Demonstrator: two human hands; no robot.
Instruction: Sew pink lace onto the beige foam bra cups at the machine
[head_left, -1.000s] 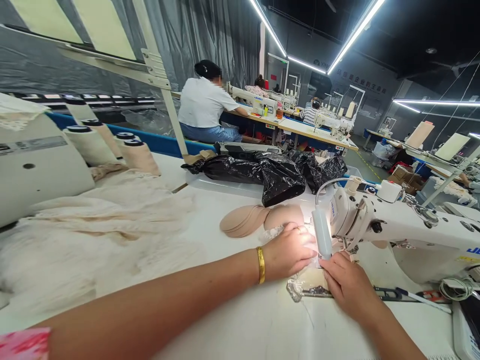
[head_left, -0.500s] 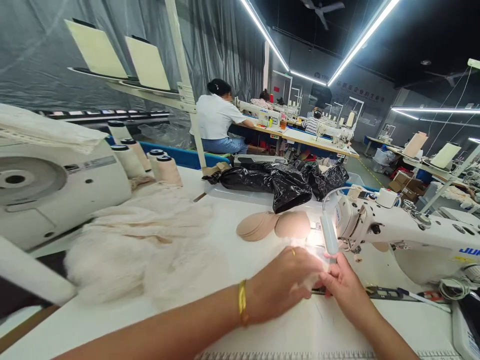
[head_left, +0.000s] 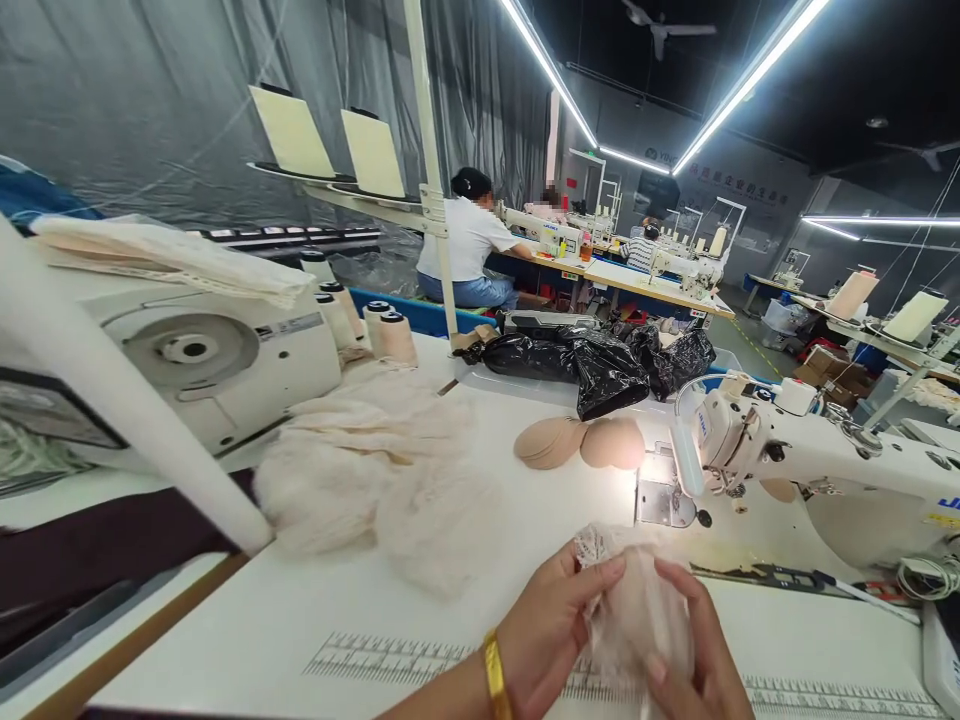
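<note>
Long white strip lights run over rows of benches, and at the near one a white table point(head_left: 450, 600) carries a sewing machine point(head_left: 787, 450) with its lamp lit over the needle end. Just in front of that needle end, on the person's side, a cup point(head_left: 637, 610) of pale lace is lifted off the table between both hands. The left hand point(head_left: 551, 630), a gold bangle point(head_left: 495, 680) at its wrist, has thumb and fingers closed in a pinch on the cup's left edge. The right hand point(head_left: 694, 660) curls its fingers round the right side from below. The cup lies between the two sets of fingers, touching both. Its long axis runs from the frilled lace tip nearest the machine back toward the person, and neither hand is nearer than the other. Left of the machine's head sit two tan pads point(head_left: 577, 442), touching each other. Farther left lies a heap of cream fabric point(head_left: 382, 470). Behind the pads are black bags point(head_left: 600, 365), and beyond those a co-worker point(head_left: 469, 240) in white sits at another bench.
</note>
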